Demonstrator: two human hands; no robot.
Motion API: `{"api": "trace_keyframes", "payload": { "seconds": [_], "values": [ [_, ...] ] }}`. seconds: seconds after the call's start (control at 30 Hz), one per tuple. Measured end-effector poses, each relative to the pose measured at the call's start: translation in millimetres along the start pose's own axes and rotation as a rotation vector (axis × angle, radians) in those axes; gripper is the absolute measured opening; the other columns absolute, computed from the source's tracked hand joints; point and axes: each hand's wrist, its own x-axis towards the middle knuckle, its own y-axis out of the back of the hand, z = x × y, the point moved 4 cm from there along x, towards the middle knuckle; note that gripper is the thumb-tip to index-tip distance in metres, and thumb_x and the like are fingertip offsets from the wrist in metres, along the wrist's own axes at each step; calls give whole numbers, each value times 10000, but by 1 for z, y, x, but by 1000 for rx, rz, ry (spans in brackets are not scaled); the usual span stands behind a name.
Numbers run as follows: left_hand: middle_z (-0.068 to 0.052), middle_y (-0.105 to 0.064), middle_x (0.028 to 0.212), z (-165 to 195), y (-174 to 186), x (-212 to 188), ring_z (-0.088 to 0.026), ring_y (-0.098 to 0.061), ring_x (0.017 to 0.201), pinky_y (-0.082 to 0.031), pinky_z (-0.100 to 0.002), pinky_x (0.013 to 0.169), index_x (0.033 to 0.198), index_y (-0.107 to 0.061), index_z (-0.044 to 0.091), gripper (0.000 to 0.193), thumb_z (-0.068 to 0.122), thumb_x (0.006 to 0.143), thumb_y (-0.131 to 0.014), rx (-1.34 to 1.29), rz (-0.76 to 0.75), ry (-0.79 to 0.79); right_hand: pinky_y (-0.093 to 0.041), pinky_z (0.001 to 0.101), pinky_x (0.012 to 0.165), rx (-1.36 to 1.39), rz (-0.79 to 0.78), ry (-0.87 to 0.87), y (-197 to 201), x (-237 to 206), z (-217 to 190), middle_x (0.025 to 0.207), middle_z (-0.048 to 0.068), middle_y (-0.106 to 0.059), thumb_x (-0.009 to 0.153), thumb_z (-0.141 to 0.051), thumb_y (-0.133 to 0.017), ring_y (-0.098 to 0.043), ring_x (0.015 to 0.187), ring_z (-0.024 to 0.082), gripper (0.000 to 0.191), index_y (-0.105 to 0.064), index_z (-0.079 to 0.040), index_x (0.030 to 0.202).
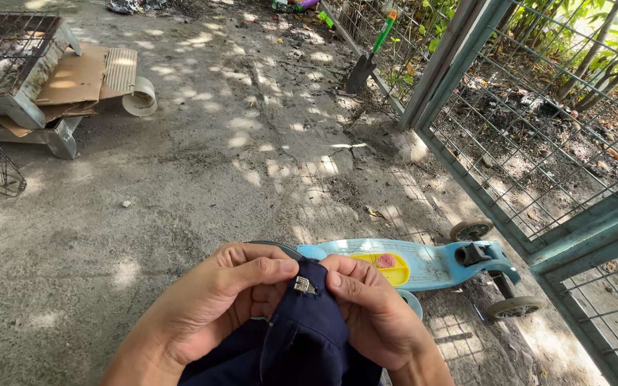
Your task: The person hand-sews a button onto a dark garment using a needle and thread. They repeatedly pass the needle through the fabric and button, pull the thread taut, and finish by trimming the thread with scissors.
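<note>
Concrete yard [202,179] bounded by wire fence [538,136]; blue scooter [423,264] lying flat beside it. Left hand [216,300] and right hand [373,307], fingers curled, meet at lower centre, pinching navy cloth [302,336] around its small metal clasp [303,286]

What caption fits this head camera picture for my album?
Both hands, left hand and right hand, pinch dark blue cloth above a light blue scooter.
</note>
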Motion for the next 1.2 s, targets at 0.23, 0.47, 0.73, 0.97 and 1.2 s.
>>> {"api": "trace_keyframes", "payload": {
  "seconds": [0.23, 0.47, 0.73, 0.97, 1.2],
  "values": [
    [-28, -725, 703, -1, 3, 3, -90, -654, 591, -536, -238, 577, 848, -751, 34, 142, 157, 906, -713, -7, 30, 22, -548, 265, 794, -51, 20, 5, 1, 2, -5, 957, 56, -725, 995, -149, -632, -690, 850, 115, 182, -657, 12, 1077],
    [4, -703, 701, -8, 12, 0, -65, -629, 609, -502, -229, 584, 854, -753, 25, 174, 185, 917, -734, 39, -15, 11, -552, 284, 820, -56, -22, 10, -5, -8, -4, 972, 65, -730, 985, -122, -653, -697, 881, 134, 152, -666, 10, 1059],
    [11, -700, 711, -9, 15, 3, -65, -637, 625, -521, -230, 616, 860, -743, 42, 160, 192, 915, -733, -10, -51, 11, -554, 284, 831, -86, 41, -8, -6, -4, -6, 972, 61, -729, 973, -115, -658, -699, 887, 132, 141, -668, 4, 1048],
    [15, -720, 765, -9, 20, 4, -65, -667, 679, -550, -238, 679, 946, -757, 43, 191, 225, 930, -698, 91, 39, -21, -549, 282, 798, -192, 88, 23, -2, 6, -9, 945, 46, -721, 978, -132, -652, -685, 851, 113, 156, -666, -2, 1062],
    [-85, -789, 905, 2, 21, -5, -169, -736, 811, -585, -311, 772, 1093, -780, 2, 346, 259, 954, -594, 217, 208, -104, -501, 275, 988, -755, 189, 187, -34, 6, -34, 1171, 17, -754, 962, -203, -576, -668, 1089, 102, 341, -675, -85, 1266]
  ]
}}
